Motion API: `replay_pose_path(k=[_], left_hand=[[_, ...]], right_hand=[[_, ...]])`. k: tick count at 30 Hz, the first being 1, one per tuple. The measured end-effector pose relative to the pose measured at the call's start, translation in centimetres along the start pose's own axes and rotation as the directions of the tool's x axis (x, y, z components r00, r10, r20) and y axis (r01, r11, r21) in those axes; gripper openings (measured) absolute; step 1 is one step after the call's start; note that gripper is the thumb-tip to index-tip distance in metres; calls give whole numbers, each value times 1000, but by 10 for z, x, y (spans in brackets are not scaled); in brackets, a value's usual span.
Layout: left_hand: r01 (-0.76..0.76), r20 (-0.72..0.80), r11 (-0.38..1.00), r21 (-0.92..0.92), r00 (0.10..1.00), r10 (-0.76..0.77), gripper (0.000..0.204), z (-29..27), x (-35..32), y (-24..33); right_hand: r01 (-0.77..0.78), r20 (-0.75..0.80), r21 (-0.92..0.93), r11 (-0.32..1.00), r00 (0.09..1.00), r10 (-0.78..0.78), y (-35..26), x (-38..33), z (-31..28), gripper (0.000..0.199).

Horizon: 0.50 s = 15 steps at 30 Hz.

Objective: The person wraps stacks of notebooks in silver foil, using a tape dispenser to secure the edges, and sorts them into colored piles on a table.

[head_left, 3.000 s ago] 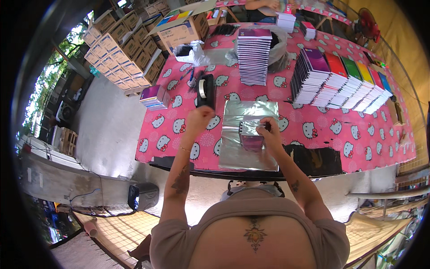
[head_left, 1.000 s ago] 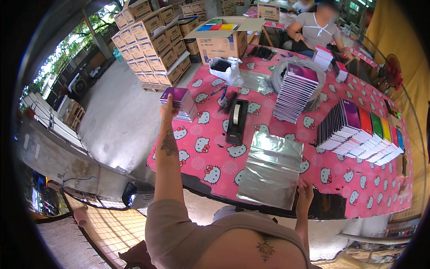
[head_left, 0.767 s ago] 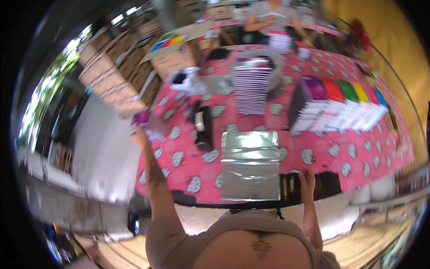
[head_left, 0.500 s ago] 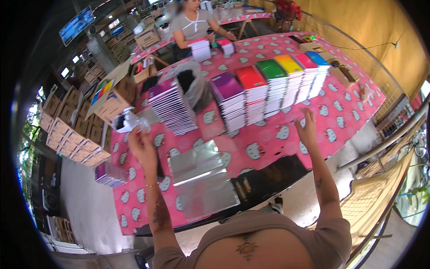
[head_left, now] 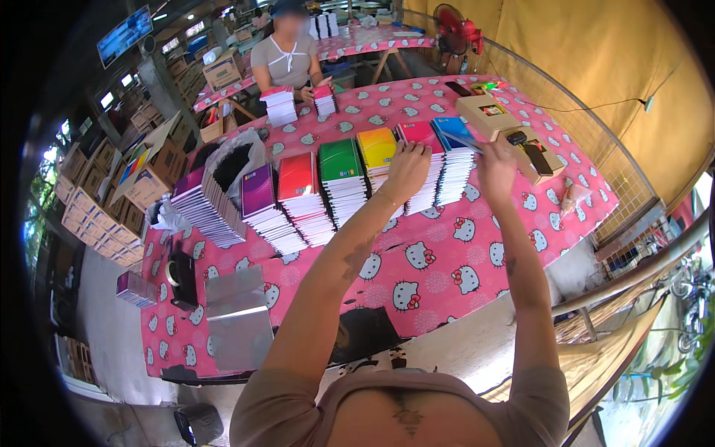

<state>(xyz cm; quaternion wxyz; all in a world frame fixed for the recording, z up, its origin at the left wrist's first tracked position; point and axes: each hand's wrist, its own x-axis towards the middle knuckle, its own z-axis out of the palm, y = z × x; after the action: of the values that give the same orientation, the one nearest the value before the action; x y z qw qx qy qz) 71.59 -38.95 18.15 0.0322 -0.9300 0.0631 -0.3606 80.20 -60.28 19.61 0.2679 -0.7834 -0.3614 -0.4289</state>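
Observation:
A row of spiral notebook stacks runs across the table: purple, red, green, yellow, pink and blue. My left hand reaches across to the pink stack, its bent fingers closed on the near edge of the top pink notebook; the thumb is hidden. At the right end, my right hand grips the right edge of the top blue notebook, which looks slightly raised and tilted. Another purple notebook stack leans at the row's left.
Clear plastic sheets lie near left beside a black tape dispenser. Cardboard trays stand at the right. Across the table, a person handles small notebook stacks. Cartons are piled beyond the left edge.
Both hands have moved from apart over the table to the right end of the row: the left onto the pink stack, the right onto the blue. The view has swung right.

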Motion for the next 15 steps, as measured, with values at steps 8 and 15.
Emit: replay_pose_path(k=[8,15], left_hand=[[-57,-240,969,-240,971,-2,37,-128,-33,77],[359,271,838,-411,926,-263,27,-85,-194,44]], right_hand=[[-492,468,784,379,869,161,35,-205,-16,28],[-830,846,530,176,503,-177,-89,-257,47,36]])
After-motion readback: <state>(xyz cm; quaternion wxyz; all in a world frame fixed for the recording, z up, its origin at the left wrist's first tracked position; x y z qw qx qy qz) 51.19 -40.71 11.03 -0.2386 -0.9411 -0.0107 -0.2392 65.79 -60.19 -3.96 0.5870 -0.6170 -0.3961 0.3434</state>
